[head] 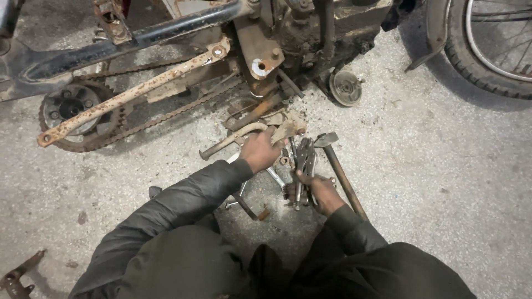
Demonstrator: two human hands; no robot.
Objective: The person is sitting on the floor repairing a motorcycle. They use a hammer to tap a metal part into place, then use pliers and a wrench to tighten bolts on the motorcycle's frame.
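My left hand (259, 150) grips a rusty curved metal part (252, 132) that lies on the concrete floor below the motorcycle frame. My right hand (317, 192) is closed around the handles of grey locking pliers (304, 164), whose jaws point away from me toward the frame. A hammer (339, 169) with a rusty handle lies just right of the pliers. Several wrenches and small tools (274, 178) lie between my two hands. Both arms wear dark sleeves.
A stripped, rusty motorcycle frame (166, 33) with chain (166, 113) and rear sprocket (72, 111) spans the top. A wheel with tyre (487, 61) stands at top right. A round grey part (345, 87) lies near the engine. A rusty piece (16, 277) lies at bottom left.
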